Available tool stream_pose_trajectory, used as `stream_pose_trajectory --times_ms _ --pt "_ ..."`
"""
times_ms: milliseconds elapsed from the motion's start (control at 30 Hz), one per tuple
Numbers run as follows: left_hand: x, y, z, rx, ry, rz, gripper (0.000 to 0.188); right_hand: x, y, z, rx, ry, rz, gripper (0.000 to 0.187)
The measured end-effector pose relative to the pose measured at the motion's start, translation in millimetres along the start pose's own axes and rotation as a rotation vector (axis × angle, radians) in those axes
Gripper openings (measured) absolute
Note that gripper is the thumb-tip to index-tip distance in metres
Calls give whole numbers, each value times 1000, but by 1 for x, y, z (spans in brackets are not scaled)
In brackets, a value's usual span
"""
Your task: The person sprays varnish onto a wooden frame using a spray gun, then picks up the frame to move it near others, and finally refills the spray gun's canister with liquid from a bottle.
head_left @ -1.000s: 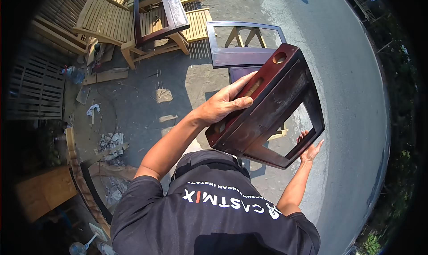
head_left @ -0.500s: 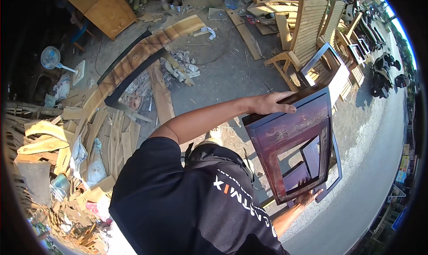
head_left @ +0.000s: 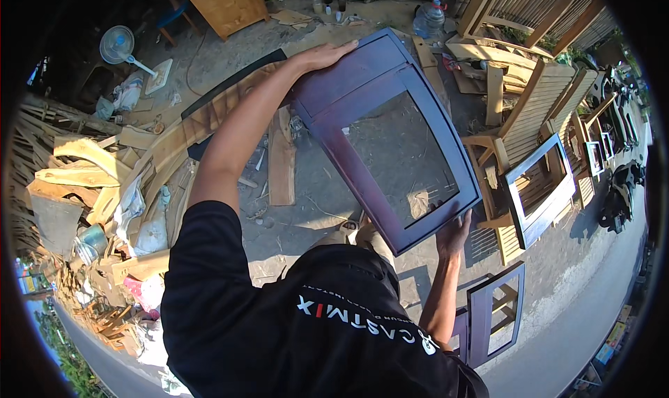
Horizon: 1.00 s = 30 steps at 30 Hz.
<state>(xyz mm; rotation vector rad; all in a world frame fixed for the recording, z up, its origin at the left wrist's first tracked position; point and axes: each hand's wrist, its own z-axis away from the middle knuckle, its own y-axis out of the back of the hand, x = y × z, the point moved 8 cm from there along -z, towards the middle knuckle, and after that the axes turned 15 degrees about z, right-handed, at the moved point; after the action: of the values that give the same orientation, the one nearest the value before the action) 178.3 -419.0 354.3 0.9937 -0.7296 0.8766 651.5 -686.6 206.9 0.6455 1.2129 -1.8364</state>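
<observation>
In front of me, both my hands hold up a dark purple-brown wooden door frame (head_left: 362,81) with a solid panel at its far end and a large opening at the near end. My left hand (head_left: 324,57) grips its far left edge, fingers lying along the top. At the near right corner, my right hand (head_left: 453,232) holds the edge, its fingertips partly hidden behind the frame. Beyond that hand, a similar dark frame (head_left: 479,321) stands low on the right. Another painted frame (head_left: 516,199) leans against slatted wooden pieces farther right.
A long curved plank (head_left: 216,112) lies beyond my left arm. Heaped wood scraps (head_left: 83,175) fill the left side. A fan (head_left: 117,45) and an orange-brown wooden cabinet (head_left: 223,8) are at the far left. Slatted wooden furniture (head_left: 533,109) and parked motorbikes (head_left: 620,196) line the right, beside a road.
The door frame has swung from my right to in front of me and turned, now showing a smoother face. Both hands moved with it, still holding on.
</observation>
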Motion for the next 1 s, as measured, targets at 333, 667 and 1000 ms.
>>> stream_pose_trajectory --times_ms 333,667,1000 --pt "-108 227 -93 426 243 -177 117 135 -194 -58 -427 -542 55 43" --pt "-148 287 -188 130 246 -438 118 313 -367 -7 -847 -910 -6 65" --pt "-198 260 -257 -102 100 -585 107 428 -479 10 -1180 -726 408 57"
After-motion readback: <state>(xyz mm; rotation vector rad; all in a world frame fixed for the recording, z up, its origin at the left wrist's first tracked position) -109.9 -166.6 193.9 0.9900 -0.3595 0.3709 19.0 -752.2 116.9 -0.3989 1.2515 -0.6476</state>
